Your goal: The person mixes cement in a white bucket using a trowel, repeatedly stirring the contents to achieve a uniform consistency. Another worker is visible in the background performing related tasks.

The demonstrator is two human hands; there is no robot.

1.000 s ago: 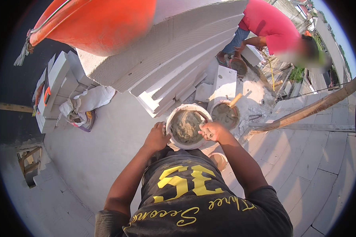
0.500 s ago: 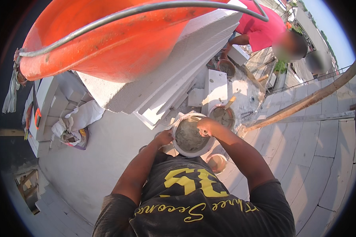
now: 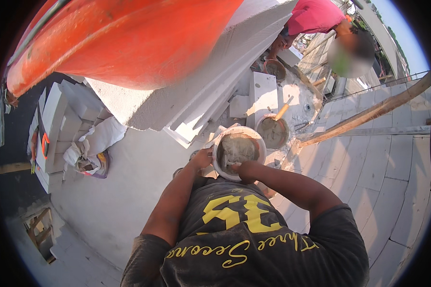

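A round bucket of grey wet mortar stands right in front of my body. My left hand grips its left rim. Reaching in over the near right rim, my right hand is closed, low against the mortar. Whatever it holds is mostly hidden by the hand and the mix. Just beyond, to the right, stands a second mortar bucket with a yellow-handled tool leaning in it.
A large orange tub looms overhead beside pale slabs. White blocks and a torn sack lie left. A wooden pole slants over the right. A co-worker in pink bends by another bucket at the far right.
My right hand has moved from the bucket's far right side down to its near side. The mortar surface looks stirred. The view has shifted slightly, and the co-worker's head has lowered.
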